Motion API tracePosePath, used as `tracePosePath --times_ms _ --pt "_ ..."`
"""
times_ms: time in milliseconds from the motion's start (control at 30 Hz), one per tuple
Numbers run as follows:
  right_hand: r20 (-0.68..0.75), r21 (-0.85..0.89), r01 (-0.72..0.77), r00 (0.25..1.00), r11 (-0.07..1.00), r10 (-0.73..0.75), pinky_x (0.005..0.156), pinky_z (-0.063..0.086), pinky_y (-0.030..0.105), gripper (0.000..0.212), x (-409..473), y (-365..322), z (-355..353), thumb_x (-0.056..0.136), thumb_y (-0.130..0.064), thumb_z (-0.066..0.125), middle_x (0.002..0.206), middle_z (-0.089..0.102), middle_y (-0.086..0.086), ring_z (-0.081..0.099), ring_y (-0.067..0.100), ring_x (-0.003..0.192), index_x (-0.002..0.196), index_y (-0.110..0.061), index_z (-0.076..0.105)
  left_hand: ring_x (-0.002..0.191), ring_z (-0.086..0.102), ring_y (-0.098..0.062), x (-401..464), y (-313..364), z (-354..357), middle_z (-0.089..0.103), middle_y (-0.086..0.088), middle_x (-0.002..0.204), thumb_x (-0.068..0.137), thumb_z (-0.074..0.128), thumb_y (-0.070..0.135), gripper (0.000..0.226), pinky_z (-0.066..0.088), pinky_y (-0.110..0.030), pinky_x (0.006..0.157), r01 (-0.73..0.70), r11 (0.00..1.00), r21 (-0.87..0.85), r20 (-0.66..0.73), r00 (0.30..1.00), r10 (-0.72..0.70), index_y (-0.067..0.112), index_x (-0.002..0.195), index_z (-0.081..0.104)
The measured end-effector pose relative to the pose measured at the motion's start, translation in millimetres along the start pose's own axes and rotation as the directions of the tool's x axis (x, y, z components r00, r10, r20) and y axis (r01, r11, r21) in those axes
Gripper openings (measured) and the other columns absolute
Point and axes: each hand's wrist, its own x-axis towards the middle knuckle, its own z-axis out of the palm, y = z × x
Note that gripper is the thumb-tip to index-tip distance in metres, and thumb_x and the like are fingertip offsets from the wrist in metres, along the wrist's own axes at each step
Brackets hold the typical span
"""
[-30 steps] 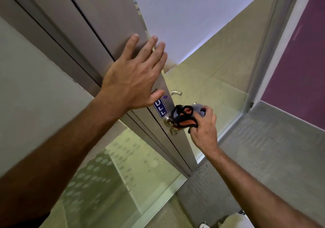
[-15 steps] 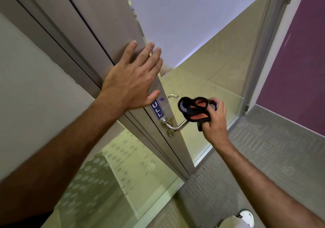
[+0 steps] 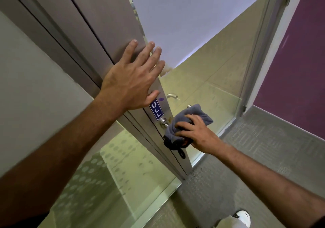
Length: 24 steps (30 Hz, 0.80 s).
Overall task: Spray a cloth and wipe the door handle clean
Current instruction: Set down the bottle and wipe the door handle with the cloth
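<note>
1. Door handle, a silver metal lever (image 3: 164, 122), sits on the near face of the grey door (image 3: 109, 25), close to the door's free edge and just below a blue sign sticker (image 3: 156, 110) reading "ULL". Only its round base and neck show; the rest is under the cloth.
2. Handle's long axis appears to run from the base outward, right and a little up, away from the door face; a metal tip (image 3: 189, 106) peeks out at the cloth's upper edge, likely the lever's end.
3. Grey microfibre cloth with dark and orange trim (image 3: 191, 115) is draped around the lever, touching it; a dark loop hangs off its lower end.
4. Right hand (image 3: 195, 132) is the nearer one: fingers curled and closed over the cloth, clamping it onto the lever from the right side, wrist and forearm coming in from the bottom right.
5. Left hand (image 3: 133, 79) is flat, fingers spread, holding nothing, palm pressed on the door face above the sign, fingertips reaching the door's free edge. Looks like bracing.
6. Second metal lever (image 3: 172, 96) on the door's far face is visible beyond the edge, apart from the cloth.
7. Judgement: wiping is underway; next stroke should slide along the lever's axis, base to tip. No spray bottle in view.
</note>
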Motion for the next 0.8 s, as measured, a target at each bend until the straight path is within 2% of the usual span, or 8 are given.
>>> tracePosePath --times_ms 67,167,233,333,433,567,633,800 --pt "0.083 -0.059 0.1 0.992 0.993 -0.095 0.091 0.049 0.045 0.042 9 10 -13 0.072 -0.018 0.084 0.133 0.058 -0.005 0.043 0.029 0.121 0.11 -0.031 0.071 0.155 0.018 -0.037 -1 0 1 0.02 -0.02 0.167 0.093 0.021 0.072 0.088 0.01 -0.058 0.123 0.002 1.0 0.012 -0.003 1.0 -0.002 0.012 0.158 0.024" --pt "0.18 -0.104 0.167 0.973 0.98 -0.147 0.107 0.04 0.06 0.039 16 25 -31 0.078 -0.026 0.08 0.144 0.05 -0.008 0.032 0.037 0.14 0.113 -0.037 0.07 0.155 0.019 -0.037 0 0 0 0.021 -0.02 0.167 0.093 0.023 0.072 0.088 0.013 -0.058 0.123 -0.007 1.0 0.013 0.003 1.0 0.007 0.012 0.157 0.026" --pt "0.245 -0.068 0.115 0.965 0.991 -0.095 0.118 0.011 0.069 0.043 13 34 -35 0.082 -0.031 0.07 0.16 0.033 -0.013 0.008 0.042 0.152 0.122 -0.045 0.065 0.155 0.02 -0.037 0 0 -1 0.022 -0.02 0.166 0.093 0.026 0.071 0.087 0.012 -0.059 0.123 -0.006 1.0 0.002 -0.003 1.0 0.006 0.011 0.156 0.028" --pt "0.31 0.084 -0.071 0.95 0.994 0.041 0.114 -0.021 0.059 0.052 7 31 -32 0.082 -0.051 0.056 0.167 0.01 -0.02 -0.021 0.032 0.152 0.134 -0.051 0.056 0.154 0.021 -0.036 0 0 1 0.024 -0.02 0.166 0.092 0.027 0.072 0.087 0.011 -0.058 0.122 0.0 1.0 -0.001 -0.009 1.0 0.0 0.011 0.155 0.03" --pt "0.17 0.111 -0.216 0.966 0.97 0.195 0.12 -0.006 0.063 0.05 10 5 -19 0.086 -0.064 0.054 0.162 0.031 -0.013 -0.001 0.034 0.155 0.13 -0.041 0.059 0.154 0.021 -0.036 1 1 1 0.024 -0.019 0.166 0.092 0.027 0.072 0.087 0.01 -0.059 0.122 -0.002 1.0 -0.007 -0.002 1.0 0.002 0.012 0.155 0.031" --pt "-0.028 0.239 -0.425 0.896 0.873 0.443 0.119 0.021 0.046 0.073 25 -33 8 0.08 -0.038 0.078 0.153 0.043 0.004 0.039 0.03 0.142 0.14 -0.022 0.039 0.155 0.019 -0.035 1 1 1 0.023 -0.019 0.167 0.092 0.025 0.072 0.086 0.009 -0.058 0.122 0.007 1.0 -0.004 0.01 1.0 -0.007 0.014 0.155 0.031" --pt "-0.099 0.309 -0.487 0.838 0.817 0.537 0.108 0.039 0.039 0.07 35 -46 17 0.078 -0.032 0.082 0.144 0.047 0.007 0.05 0.026 0.128 0.134 -0.019 0.043 0.155 0.02 -0.036 1 1 0 0.023 -0.019 0.166 0.092 0.025 0.072 0.085 0.011 -0.059 0.122 0.004 1.0 -0.011 0.013 1.0 -0.004 0.014 0.154 0.033" --pt "-0.226 0.231 -0.384 0.873 0.894 0.433 0.088 0.056 0.041 0.048 51 -64 29 0.075 -0.017 0.086 0.113 0.064 0.009 0.061 0.025 0.099 0.116 -0.012 0.06 0.155 0.021 -0.035 -1 0 -2 0.024 -0.019 0.166 0.093 0.027 0.071 0.083 0.012 -0.059 0.122 0.006 0.999 -0.031 0.007 1.0 -0.006 0.013 0.152 0.037"
